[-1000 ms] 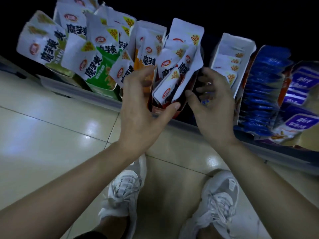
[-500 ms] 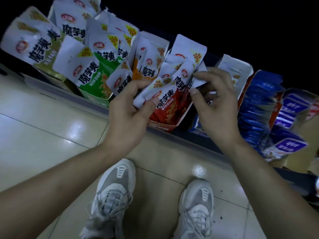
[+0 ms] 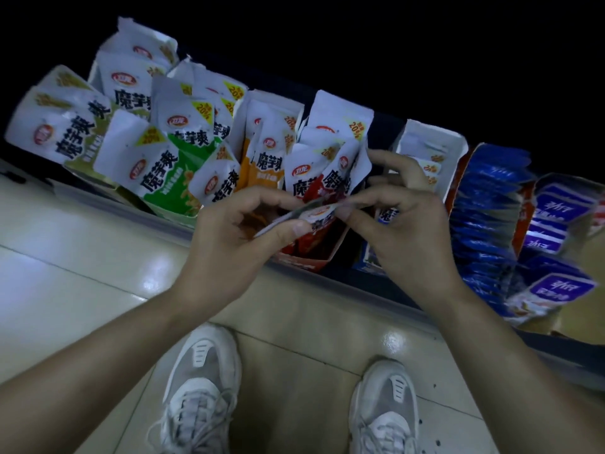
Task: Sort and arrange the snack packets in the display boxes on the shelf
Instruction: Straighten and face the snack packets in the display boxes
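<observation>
By my reckoning the sorting was only partway done. The small white-and-red foil snack packet (image 3: 311,213) was not yet in any box. It lay almost flat between both hands, just above the red cardboard display box (image 3: 306,258) at the front edge of the dark shelf (image 3: 376,286). The left hand (image 3: 235,237) pinched its near end between thumb and curled fingers, and the right hand (image 3: 402,224) pinched the far end. The packets in the green cardboard display box (image 3: 170,204) leaned at odd angles, so I judged those left to straighten. The blue foil packets (image 3: 484,224) further right stood in a tighter row. The back of the shelf was black, the held packet showed me mostly its edge, and the right hand hid most of a low blue box (image 3: 368,258).
</observation>
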Action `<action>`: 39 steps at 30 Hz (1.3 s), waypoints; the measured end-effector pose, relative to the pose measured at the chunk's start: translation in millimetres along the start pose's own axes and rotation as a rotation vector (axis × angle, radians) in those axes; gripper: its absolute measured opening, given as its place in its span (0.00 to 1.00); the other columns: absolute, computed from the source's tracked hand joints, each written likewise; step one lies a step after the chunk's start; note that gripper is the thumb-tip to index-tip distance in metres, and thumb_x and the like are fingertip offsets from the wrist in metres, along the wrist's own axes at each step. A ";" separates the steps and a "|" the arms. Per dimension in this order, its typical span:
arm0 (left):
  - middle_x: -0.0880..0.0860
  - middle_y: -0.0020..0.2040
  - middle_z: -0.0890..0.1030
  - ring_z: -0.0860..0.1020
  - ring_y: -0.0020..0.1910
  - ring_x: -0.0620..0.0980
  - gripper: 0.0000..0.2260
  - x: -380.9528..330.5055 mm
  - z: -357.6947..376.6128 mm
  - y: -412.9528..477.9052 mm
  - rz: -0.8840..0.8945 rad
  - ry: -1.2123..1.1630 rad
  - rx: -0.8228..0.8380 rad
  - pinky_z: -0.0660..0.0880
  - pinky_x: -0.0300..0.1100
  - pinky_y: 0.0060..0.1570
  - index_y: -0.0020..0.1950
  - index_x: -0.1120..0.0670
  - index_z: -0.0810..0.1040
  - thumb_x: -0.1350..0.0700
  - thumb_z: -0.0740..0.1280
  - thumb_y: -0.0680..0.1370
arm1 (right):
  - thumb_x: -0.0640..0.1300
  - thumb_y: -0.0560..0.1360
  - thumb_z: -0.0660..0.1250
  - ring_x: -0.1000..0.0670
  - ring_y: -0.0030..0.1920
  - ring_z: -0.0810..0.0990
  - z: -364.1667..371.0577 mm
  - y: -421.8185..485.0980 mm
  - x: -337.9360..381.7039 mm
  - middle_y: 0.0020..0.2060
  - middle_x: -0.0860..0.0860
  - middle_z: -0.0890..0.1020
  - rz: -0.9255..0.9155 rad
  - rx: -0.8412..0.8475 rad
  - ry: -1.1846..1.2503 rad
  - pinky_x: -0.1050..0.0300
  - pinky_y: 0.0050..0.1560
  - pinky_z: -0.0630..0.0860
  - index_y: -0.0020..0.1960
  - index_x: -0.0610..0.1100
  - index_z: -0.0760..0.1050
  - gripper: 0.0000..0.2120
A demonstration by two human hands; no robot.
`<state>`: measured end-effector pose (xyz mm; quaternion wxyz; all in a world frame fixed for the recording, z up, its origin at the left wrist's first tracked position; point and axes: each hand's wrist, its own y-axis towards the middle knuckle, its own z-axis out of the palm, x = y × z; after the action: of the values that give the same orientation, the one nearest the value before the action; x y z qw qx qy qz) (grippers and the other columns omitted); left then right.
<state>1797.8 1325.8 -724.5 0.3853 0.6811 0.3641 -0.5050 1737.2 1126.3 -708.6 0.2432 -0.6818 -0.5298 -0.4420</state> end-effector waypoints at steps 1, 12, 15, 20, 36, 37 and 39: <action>0.49 0.46 0.84 0.83 0.44 0.47 0.07 1.8 -2.2 2.3 0.011 0.011 -0.022 0.81 0.45 0.44 0.52 0.46 0.81 0.50 0.75 0.76 | 0.44 0.73 0.75 0.58 0.58 0.75 -1.5 1.2 0.6 0.64 0.53 0.74 -0.006 -0.021 0.016 0.64 0.58 0.74 0.43 0.54 0.81 0.05; 0.48 0.73 0.72 0.67 0.73 0.49 0.33 -15.0 10.7 43.8 0.209 0.539 0.063 0.64 0.40 0.71 0.76 0.52 0.70 0.37 0.69 0.75 | 0.38 0.83 0.62 0.50 0.51 0.84 -40.1 26.2 15.4 0.51 0.49 0.84 0.146 -0.465 0.646 0.59 0.42 0.81 0.61 0.39 0.72 0.08; 0.49 0.74 0.71 0.66 0.73 0.51 0.40 -20.5 22.9 60.6 0.231 0.747 0.148 0.65 0.46 0.70 0.77 0.53 0.69 0.30 0.65 0.71 | 0.38 0.83 0.61 0.48 0.58 0.82 -48.1 31.8 11.4 0.58 0.44 0.81 0.165 -0.552 0.751 0.56 0.49 0.81 0.64 0.38 0.70 0.10; 0.52 0.64 0.72 0.69 0.63 0.57 0.42 -15.9 33.7 80.1 0.173 0.890 0.100 0.69 0.51 0.60 0.74 0.51 0.71 0.27 0.62 0.67 | 0.37 0.83 0.60 0.46 0.60 0.82 -49.0 40.4 14.4 0.57 0.46 0.81 0.162 -0.536 0.861 0.54 0.52 0.80 0.64 0.38 0.69 0.11; 0.48 0.51 0.85 0.74 0.50 0.54 0.12 5.1 35.1 54.8 0.396 0.699 -0.082 0.75 0.47 0.48 0.55 0.55 0.86 0.53 0.73 0.73 | 0.33 0.81 0.63 0.46 0.59 0.82 -23.4 64.3 23.7 0.55 0.46 0.81 0.017 -0.293 0.745 0.54 0.53 0.81 0.58 0.40 0.74 0.07; 0.48 0.51 0.85 0.74 0.49 0.54 0.11 7.0 34.8 54.5 0.400 0.696 -0.082 0.74 0.47 0.47 0.54 0.56 0.86 0.54 0.73 0.74 | 0.33 0.80 0.64 0.48 0.57 0.82 -20.3 62.8 19.3 0.54 0.46 0.82 0.009 -0.296 0.677 0.54 0.52 0.81 0.57 0.40 0.75 0.07; 0.47 0.49 0.85 0.74 0.48 0.53 0.09 10.4 34.1 53.3 0.414 0.697 -0.087 0.74 0.47 0.46 0.52 0.56 0.86 0.54 0.72 0.75 | 0.34 0.80 0.65 0.50 0.54 0.84 -13.9 60.5 10.1 0.52 0.48 0.84 -0.009 -0.301 0.535 0.54 0.52 0.82 0.57 0.40 0.77 0.07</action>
<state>1833.4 1273.1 -732.8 0.3609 0.8534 0.3492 -0.1397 1789.6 1100.9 -684.9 0.2686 -0.5673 -0.3785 -0.6803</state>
